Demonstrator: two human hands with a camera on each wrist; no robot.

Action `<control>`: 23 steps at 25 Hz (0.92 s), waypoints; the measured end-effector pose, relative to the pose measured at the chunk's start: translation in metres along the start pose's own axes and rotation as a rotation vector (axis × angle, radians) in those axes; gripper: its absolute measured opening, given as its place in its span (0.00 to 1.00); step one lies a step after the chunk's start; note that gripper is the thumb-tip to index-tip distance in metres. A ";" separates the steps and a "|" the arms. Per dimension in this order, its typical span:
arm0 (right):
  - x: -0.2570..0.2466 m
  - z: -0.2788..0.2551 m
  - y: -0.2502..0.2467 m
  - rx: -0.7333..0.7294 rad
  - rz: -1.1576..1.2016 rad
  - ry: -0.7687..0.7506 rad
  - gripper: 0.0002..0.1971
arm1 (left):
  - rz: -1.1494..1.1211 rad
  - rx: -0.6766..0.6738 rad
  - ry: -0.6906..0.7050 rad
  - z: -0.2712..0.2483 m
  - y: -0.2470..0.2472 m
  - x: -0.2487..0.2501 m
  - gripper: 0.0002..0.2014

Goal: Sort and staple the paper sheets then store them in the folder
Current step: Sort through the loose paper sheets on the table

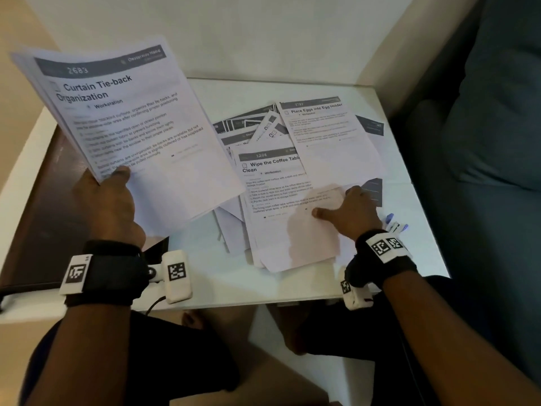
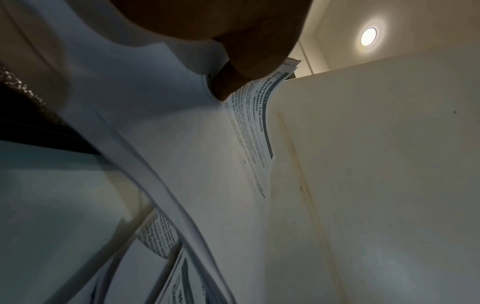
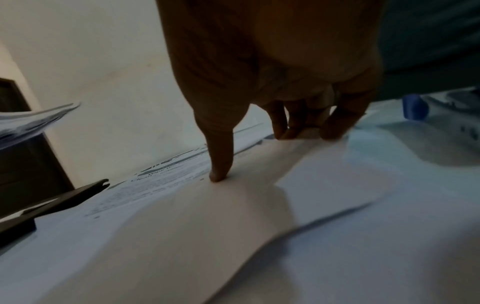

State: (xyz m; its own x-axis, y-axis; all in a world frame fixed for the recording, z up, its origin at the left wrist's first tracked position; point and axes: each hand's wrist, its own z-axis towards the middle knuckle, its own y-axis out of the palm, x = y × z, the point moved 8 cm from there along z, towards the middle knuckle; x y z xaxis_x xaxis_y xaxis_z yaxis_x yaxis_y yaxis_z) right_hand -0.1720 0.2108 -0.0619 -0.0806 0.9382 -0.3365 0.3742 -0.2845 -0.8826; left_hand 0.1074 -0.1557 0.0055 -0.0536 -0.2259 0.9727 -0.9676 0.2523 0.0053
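Observation:
My left hand [image 1: 108,200] grips a stack of printed sheets [image 1: 131,127] by its lower left corner and holds it up over the table's left side; the top page reads "Curtain Tie-back Organization". In the left wrist view the thumb [image 2: 233,82] lies on the stack [image 2: 207,164]. My right hand [image 1: 348,209] rests on a loose pile of sheets. Its thumb [image 3: 221,164] and bent fingertips press the "Place Eggs into Egg Holder" sheet [image 1: 330,142], which overlaps the "Wipe the Coffee Table Clean" sheet [image 1: 272,186]. A dark folder [image 1: 41,206] lies at the table's left.
A blue and white stapler [image 1: 395,225] lies just right of my right hand, also in the right wrist view as the stapler [image 3: 415,109]. The white table [image 1: 219,282] stands against a pale wall, with a teal sofa [image 1: 483,142] at its right. My knees are under the front edge.

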 end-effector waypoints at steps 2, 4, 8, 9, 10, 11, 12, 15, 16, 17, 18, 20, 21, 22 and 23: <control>-0.002 0.001 -0.007 0.054 0.111 -0.036 0.36 | -0.004 0.005 0.007 0.006 -0.006 0.002 0.10; -0.010 0.003 -0.018 0.092 0.192 -0.108 0.24 | -0.013 0.020 0.008 0.011 -0.009 0.003 0.11; -0.013 -0.001 -0.029 0.052 0.280 -0.149 0.10 | -0.007 0.021 0.003 0.014 -0.008 0.003 0.11; -0.009 0.001 -0.032 0.064 0.261 -0.136 0.10 | -0.009 0.024 0.004 0.013 -0.008 0.004 0.11; -0.003 0.003 -0.033 0.090 0.238 -0.126 0.10 | -0.003 0.029 0.014 0.013 -0.009 0.005 0.11; 0.004 0.009 -0.035 0.113 0.205 -0.105 0.11 | 0.001 0.030 0.027 0.012 -0.008 0.008 0.11; 0.010 0.014 -0.037 0.133 0.182 -0.082 0.12 | 0.008 0.035 0.035 0.010 -0.009 0.010 0.11; 0.022 0.031 -0.038 0.120 0.202 0.026 0.19 | -0.004 0.061 0.019 0.007 -0.010 0.011 0.11; 0.025 0.037 -0.037 0.106 0.233 0.062 0.22 | -0.005 0.061 0.009 0.006 -0.009 0.011 0.11; 0.028 0.043 -0.036 0.088 0.279 0.099 0.24 | 0.003 0.059 -0.002 0.005 -0.008 0.010 0.11; 0.031 0.050 -0.036 0.085 0.328 0.120 0.27 | 0.009 0.056 -0.009 0.004 -0.007 0.009 0.11; 0.034 0.061 -0.039 0.104 0.374 0.159 0.31 | 0.011 0.056 -0.009 0.004 -0.007 0.008 0.11; 0.033 0.062 -0.041 0.120 0.348 0.181 0.34 | 0.009 0.052 -0.010 0.004 -0.006 0.008 0.10; 0.034 0.063 -0.043 0.140 0.297 0.202 0.39 | 0.008 0.048 -0.012 0.004 -0.006 0.008 0.11; 0.032 0.062 -0.047 0.166 0.227 0.202 0.44 | 0.008 0.044 -0.014 0.005 -0.005 0.008 0.11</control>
State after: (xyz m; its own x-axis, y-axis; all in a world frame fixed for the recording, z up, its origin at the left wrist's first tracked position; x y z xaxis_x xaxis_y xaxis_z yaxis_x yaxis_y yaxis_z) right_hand -0.2497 0.2421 -0.0512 0.1779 0.8627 -0.4733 0.2045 -0.5029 -0.8398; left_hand 0.1106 -0.1634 0.0117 -0.0644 -0.2375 0.9693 -0.9771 0.2126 -0.0128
